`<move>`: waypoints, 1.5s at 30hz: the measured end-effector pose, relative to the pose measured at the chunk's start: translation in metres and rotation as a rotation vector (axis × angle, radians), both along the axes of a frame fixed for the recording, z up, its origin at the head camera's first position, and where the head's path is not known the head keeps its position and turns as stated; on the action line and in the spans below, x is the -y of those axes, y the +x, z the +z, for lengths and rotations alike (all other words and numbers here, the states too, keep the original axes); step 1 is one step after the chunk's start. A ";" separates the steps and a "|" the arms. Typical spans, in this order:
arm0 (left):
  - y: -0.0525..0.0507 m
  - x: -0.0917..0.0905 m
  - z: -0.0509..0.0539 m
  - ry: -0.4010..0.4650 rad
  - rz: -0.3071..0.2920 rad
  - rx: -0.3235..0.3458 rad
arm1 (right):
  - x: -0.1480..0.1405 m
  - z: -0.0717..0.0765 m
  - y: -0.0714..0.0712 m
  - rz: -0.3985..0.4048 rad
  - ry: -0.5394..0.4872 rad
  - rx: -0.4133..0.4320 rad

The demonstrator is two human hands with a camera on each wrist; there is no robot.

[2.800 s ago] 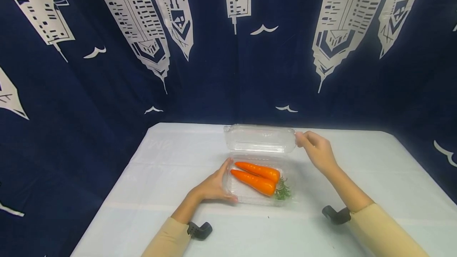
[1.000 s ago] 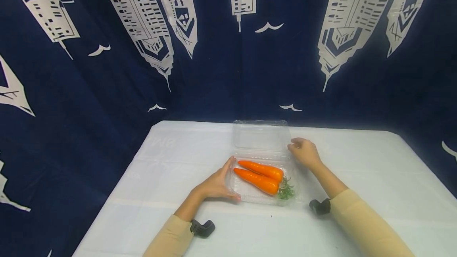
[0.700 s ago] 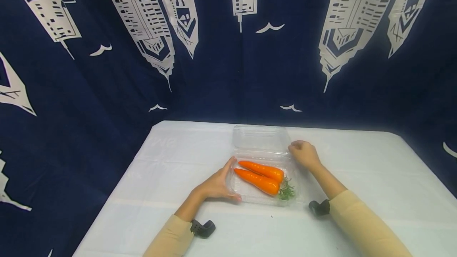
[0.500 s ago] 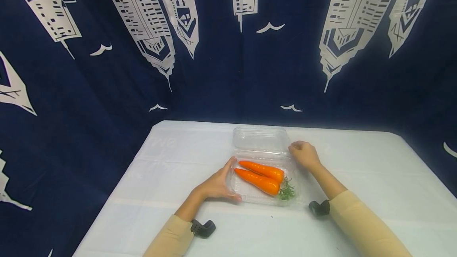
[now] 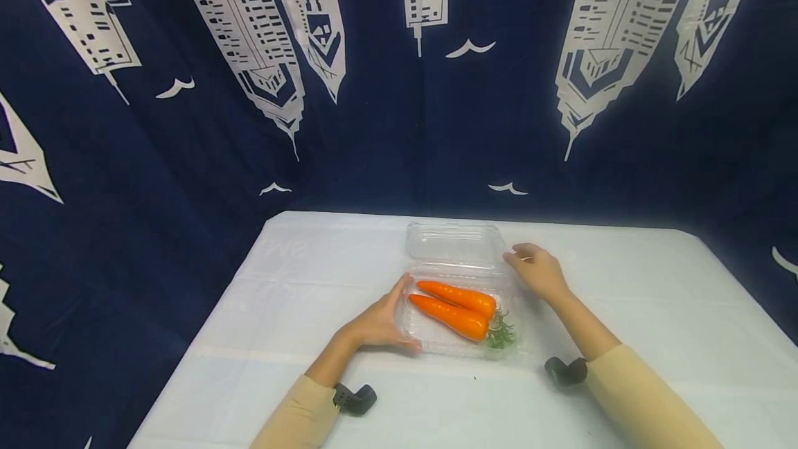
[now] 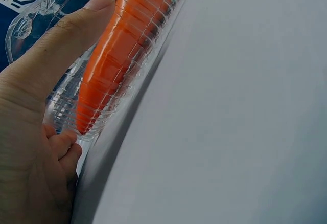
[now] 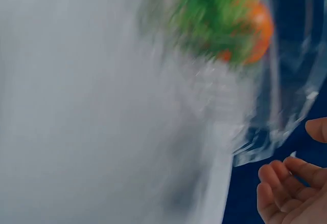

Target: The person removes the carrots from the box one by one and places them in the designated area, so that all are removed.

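Observation:
Two orange carrots (image 5: 450, 315) with green tops (image 5: 500, 331) lie side by side in the base of a clear plastic container (image 5: 430, 346). Its hinged lid (image 5: 455, 244) lies folded back behind the base. My left hand (image 5: 376, 324) grips the base's left end, thumb at the near side and fingers at the far side; the left wrist view shows the thumb over the wall beside a carrot (image 6: 115, 55). Beside the lid's right edge is my right hand (image 5: 537, 270), and in the right wrist view this hand (image 7: 294, 188) has thumb and fingers apart, holding nothing.
The container stands on a white table (image 5: 299, 310). Behind the table's far edge hangs a dark blue cloth (image 5: 386, 158) printed with white buildings and birds. A dark wrist camera (image 5: 355, 400) sits on the left wrist, another (image 5: 566, 371) on the right.
The lid has gone from raised to lying back behind the base. My right hand has let go of it, and its fingers have parted. My left hand has kept its grip.

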State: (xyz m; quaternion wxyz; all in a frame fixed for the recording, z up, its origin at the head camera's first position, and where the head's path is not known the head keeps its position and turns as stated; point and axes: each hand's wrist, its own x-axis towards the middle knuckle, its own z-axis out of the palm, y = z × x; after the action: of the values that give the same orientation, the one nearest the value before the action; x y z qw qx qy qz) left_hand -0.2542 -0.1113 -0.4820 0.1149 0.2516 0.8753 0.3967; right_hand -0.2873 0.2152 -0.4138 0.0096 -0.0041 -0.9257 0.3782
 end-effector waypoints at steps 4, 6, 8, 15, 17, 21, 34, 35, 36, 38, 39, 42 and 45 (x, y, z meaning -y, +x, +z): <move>0.000 0.000 0.001 0.001 0.001 -0.001 | 0.006 0.006 0.014 0.014 -0.079 -0.070; 0.000 0.000 0.001 -0.001 0.004 0.000 | 0.011 0.006 0.020 0.043 -0.103 -0.106; 0.000 0.000 0.002 -0.006 0.004 0.002 | 0.016 0.005 0.027 0.085 -0.115 -0.131; 0.001 0.000 0.001 0.010 -0.013 -0.011 | 0.033 -0.013 0.038 0.312 -0.046 -0.203; 0.000 0.000 0.000 0.011 -0.023 -0.024 | 0.036 -0.017 0.039 0.362 0.008 -0.242; 0.000 0.000 -0.001 0.010 -0.023 -0.031 | 0.041 -0.021 0.040 0.386 0.113 -0.268; 0.000 0.000 -0.001 0.015 -0.016 -0.011 | 0.042 -0.021 0.034 0.424 0.254 -0.159; 0.000 0.000 -0.002 0.016 -0.017 -0.012 | 0.042 -0.021 0.033 0.427 0.258 -0.149; 0.000 0.000 -0.002 0.017 -0.018 -0.013 | 0.042 -0.020 0.033 0.425 0.262 -0.137; 0.000 0.000 -0.001 0.017 -0.017 -0.011 | 0.043 -0.019 0.033 0.430 0.278 -0.121; 0.000 0.000 -0.001 0.022 -0.015 -0.011 | 0.043 -0.019 0.033 0.434 0.288 -0.114; 0.001 0.000 0.001 0.020 -0.011 -0.008 | 0.043 -0.019 0.032 0.442 0.305 -0.102; 0.002 0.000 0.002 0.022 -0.007 -0.007 | 0.042 -0.020 0.031 0.445 0.291 -0.116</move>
State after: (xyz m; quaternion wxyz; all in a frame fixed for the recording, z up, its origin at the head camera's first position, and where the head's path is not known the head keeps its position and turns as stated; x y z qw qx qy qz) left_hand -0.2520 -0.1110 -0.4795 0.1103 0.2573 0.8703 0.4052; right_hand -0.2563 0.1732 -0.4343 -0.0202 0.2225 -0.9464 0.2334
